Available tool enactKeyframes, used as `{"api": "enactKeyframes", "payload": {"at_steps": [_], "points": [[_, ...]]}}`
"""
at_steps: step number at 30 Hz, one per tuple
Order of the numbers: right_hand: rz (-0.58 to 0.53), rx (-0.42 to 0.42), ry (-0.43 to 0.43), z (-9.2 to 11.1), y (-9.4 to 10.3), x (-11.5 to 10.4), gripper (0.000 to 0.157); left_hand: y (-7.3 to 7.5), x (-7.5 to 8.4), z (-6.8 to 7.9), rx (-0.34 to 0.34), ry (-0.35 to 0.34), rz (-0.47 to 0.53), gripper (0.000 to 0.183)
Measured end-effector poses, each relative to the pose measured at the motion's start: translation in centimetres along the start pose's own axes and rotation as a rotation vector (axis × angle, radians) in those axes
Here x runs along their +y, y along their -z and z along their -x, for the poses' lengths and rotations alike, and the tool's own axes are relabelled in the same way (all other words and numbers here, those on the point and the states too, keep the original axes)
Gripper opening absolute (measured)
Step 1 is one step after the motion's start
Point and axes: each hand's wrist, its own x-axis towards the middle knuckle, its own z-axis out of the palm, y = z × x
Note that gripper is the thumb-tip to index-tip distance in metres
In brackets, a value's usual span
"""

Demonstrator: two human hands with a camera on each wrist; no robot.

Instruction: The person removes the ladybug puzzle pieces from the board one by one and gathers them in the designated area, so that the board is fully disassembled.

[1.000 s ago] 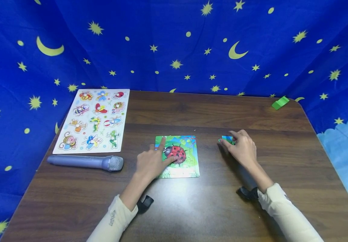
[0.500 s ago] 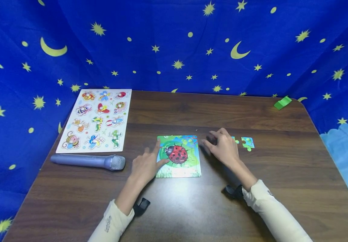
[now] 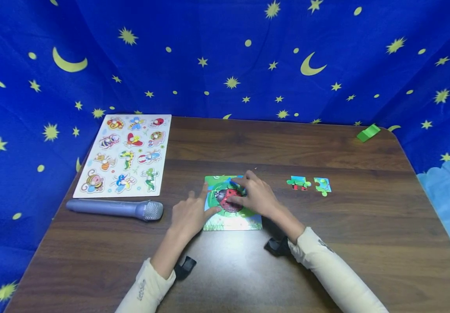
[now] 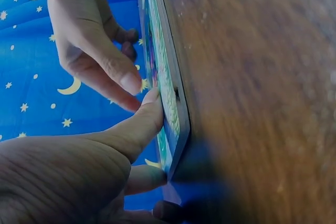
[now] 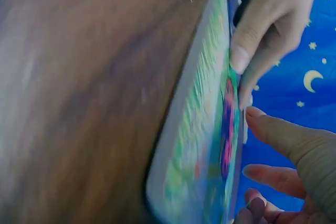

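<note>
A square jigsaw board point(image 3: 221, 224) with a red ladybug picture lies mid-table. My left hand point(image 3: 189, 215) rests at its left side, index finger stretched along the upper left edge and thumb on the picture. Over the board's right half is my right hand point(image 3: 263, 198), thumb and fingers spread above the ladybug point(image 3: 223, 195) with nothing seen between them. In the right wrist view this hand's thumb point(image 5: 278, 132) hovers close to the picture. To the right, two loose jigsaw pieces point(image 3: 298, 180) lie apart on the wood. Part of the ladybug is hidden by the right hand.
At the back left lies a white peg puzzle board point(image 3: 111, 171) with several insect pieces. A purple-grey microphone point(image 3: 111, 208) lies in front of it. A small green object point(image 3: 368, 133) sits at the table's far right corner. A blue star-patterned curtain point(image 3: 209, 52) hangs behind.
My right hand has moved left from the loose pieces to above the ladybug picture, uncovering both pieces. My left thumb has drawn back a little from the ladybug; the board stays in place.
</note>
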Motion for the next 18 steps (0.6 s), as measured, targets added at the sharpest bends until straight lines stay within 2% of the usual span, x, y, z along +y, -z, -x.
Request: {"api": "enactKeyframes", "payload": {"at_steps": [6,18], "points": [[0.054,-0.018,0.023,-0.6,-1.1,-1.1,0.061,0.0,-0.1,0.0,0.014,-0.007,-0.038,0.086],[0.07,-0.072,-0.048,-1.4,-1.6,-1.7,0.066,-0.1,-0.2,-0.2,0.028,-0.009,-0.04,0.085]]}}
